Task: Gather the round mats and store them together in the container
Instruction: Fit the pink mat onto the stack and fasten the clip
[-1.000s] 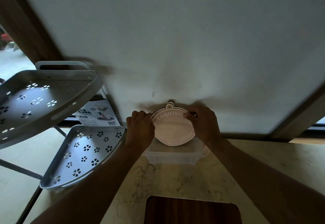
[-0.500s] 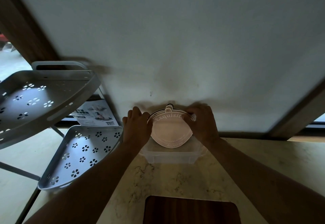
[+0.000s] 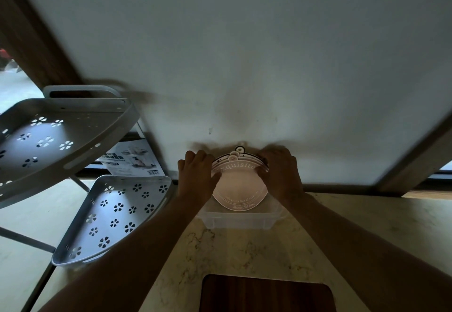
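Note:
A stack of round pink mats (image 3: 238, 187), the front one printed "Exquisite", stands tilted on edge inside a clear plastic container (image 3: 241, 221) against the wall. Small hanging tabs stick up at the top of the stack. My left hand (image 3: 195, 177) grips the stack's left edge and my right hand (image 3: 280, 174) grips its right edge. The lower rim of the mats sits down in the container; the rear mats are mostly hidden behind the front one.
The container rests on a pale marble counter (image 3: 244, 255) by a white wall. A dark wooden board (image 3: 266, 294) lies at the near edge. A grey perforated corner rack (image 3: 110, 213) with two shelves stands left, with a printed box (image 3: 132, 160) behind it.
The stack of mats has sunk slightly lower into the container, with both hands staying on its edges. The view has shifted a little.

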